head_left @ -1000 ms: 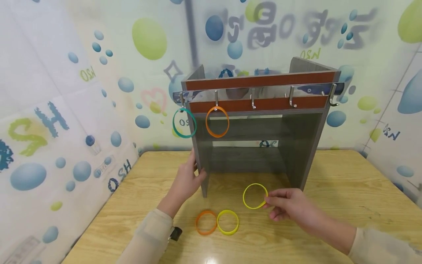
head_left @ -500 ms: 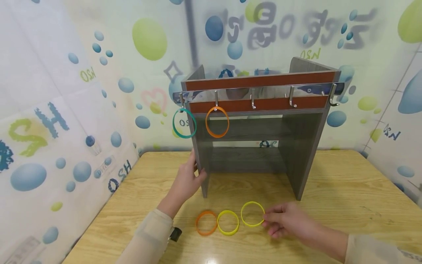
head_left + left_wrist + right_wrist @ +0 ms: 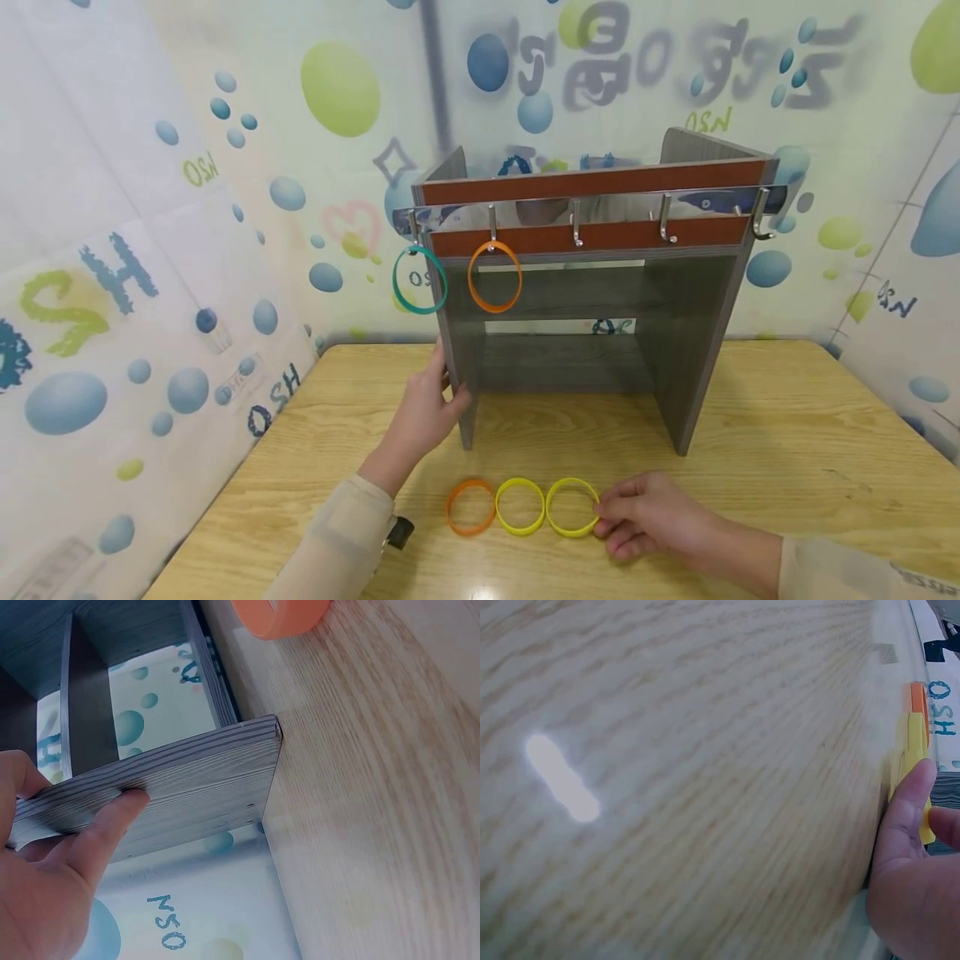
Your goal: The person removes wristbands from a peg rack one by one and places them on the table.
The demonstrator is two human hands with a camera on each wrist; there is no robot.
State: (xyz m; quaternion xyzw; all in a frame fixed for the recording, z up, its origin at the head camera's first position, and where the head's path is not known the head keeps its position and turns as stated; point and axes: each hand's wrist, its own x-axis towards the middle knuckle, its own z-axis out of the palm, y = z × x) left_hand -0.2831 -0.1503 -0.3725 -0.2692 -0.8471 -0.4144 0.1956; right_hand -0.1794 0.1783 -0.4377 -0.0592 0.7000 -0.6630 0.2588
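Observation:
My right hand (image 3: pixel 663 517) pinches the right edge of a yellow wristband (image 3: pixel 572 533) low at the tabletop. To its left lie a second yellow wristband (image 3: pixel 521 532) and an orange one (image 3: pixel 471 533), all in a row. My left hand (image 3: pixel 423 412) grips the left side panel (image 3: pixel 195 772) of a grey wooden shelf (image 3: pixel 697 350), thumb on the front edge. A teal wristband (image 3: pixel 418 311) hangs from the leftmost hook of the metal hook rail (image 3: pixel 540 212). Another orange wristband (image 3: pixel 497 309) hangs from the second hook. In the right wrist view the bands appear edge-on beside my fingers.
Three more hooks, such as the middle hook (image 3: pixel 576 229), carry nothing. The wooden table (image 3: pixel 787 433) extends on both sides of the shelf. Patterned wall sheets (image 3: pixel 337 167) stand behind and at the sides.
My right hand has lowered the yellow wristband toward me, from in front of the shelf to the row beside the other yellow one. My left hand has stayed on the panel.

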